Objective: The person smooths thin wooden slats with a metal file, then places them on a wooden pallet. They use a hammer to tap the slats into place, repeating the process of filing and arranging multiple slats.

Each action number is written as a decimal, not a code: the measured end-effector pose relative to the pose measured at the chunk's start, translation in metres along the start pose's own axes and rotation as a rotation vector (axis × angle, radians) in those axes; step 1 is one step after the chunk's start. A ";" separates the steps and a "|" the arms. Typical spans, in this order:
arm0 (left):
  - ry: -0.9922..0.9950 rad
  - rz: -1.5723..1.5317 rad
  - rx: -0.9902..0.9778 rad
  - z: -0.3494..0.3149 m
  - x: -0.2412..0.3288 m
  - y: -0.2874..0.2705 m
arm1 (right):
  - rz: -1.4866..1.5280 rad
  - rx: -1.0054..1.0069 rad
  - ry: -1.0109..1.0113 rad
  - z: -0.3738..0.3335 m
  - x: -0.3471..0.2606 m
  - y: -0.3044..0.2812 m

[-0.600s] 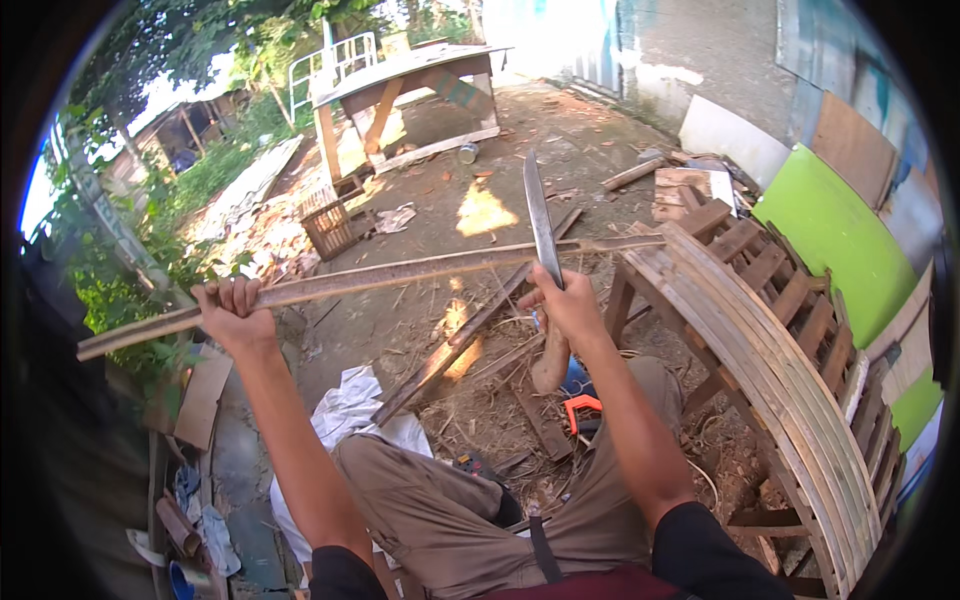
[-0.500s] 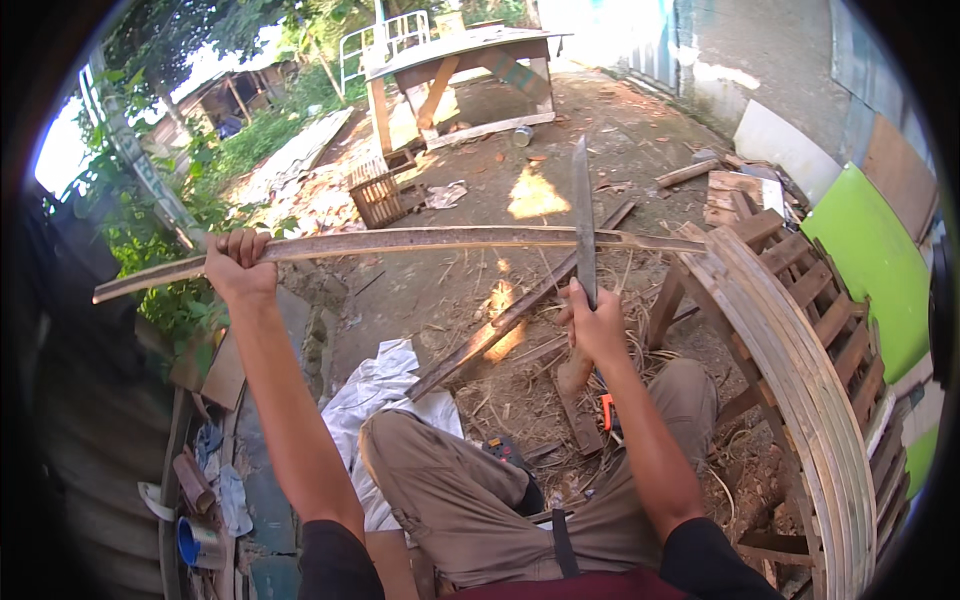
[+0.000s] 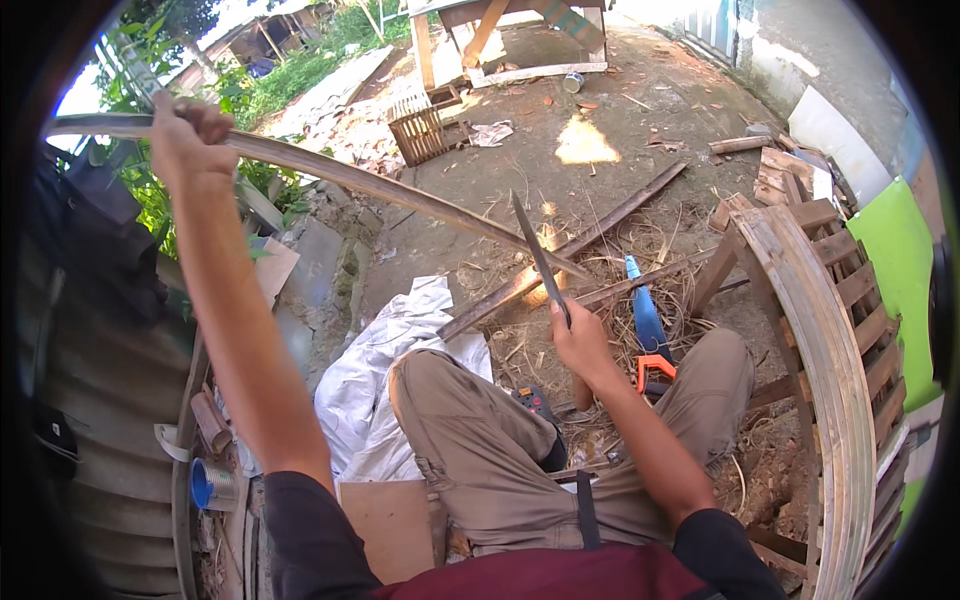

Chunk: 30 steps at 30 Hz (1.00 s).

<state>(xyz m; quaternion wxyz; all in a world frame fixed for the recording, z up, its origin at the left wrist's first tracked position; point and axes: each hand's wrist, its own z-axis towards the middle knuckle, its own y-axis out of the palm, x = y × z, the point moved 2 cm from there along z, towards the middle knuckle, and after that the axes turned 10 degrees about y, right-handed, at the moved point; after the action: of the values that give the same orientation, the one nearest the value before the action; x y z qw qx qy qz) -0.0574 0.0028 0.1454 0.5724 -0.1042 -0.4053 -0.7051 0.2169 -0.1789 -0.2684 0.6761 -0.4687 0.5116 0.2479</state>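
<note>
Swung away from the stacked strips (image 3: 815,340) since the earlier frame, the long wooden piece (image 3: 430,203) slopes down rightward from the left hand (image 3: 193,147), crossing behind the knife (image 3: 541,258) with its lower tip nearer the right hand (image 3: 583,345). The 2 hands are closed, left round the piece, right round the knife's largely hidden lower part; blade contact cannot be told, and the piece's upper end is lost at the dark rim.

Crumpled white cloth (image 3: 375,385), slatted crate (image 3: 420,130) (tilted), green panel (image 3: 903,260), metal can (image 3: 573,83).
</note>
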 end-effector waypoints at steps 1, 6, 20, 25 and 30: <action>-0.015 0.036 0.052 -0.026 -0.013 0.012 | -0.008 -0.016 0.015 -0.008 -0.001 0.006; -0.129 -0.071 -0.006 -0.110 -0.043 0.021 | -0.063 -0.055 -0.120 -0.035 -0.058 0.021; 0.014 -0.083 0.001 -0.197 -0.034 0.009 | -0.152 -0.264 -0.267 -0.048 -0.152 0.011; 0.042 -0.091 -0.013 -0.206 -0.022 0.017 | -0.161 -0.255 -0.237 -0.060 -0.149 0.002; 0.023 -0.131 -0.046 -0.210 -0.025 0.011 | -0.212 -0.255 -0.241 -0.062 -0.138 -0.006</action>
<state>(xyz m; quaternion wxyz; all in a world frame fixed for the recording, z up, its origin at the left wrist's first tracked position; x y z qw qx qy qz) 0.0275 -0.1249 -0.0013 0.5273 -0.0823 -0.3884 -0.7512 0.1446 -0.2170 -0.1405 0.6900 -0.5688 0.3390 0.2925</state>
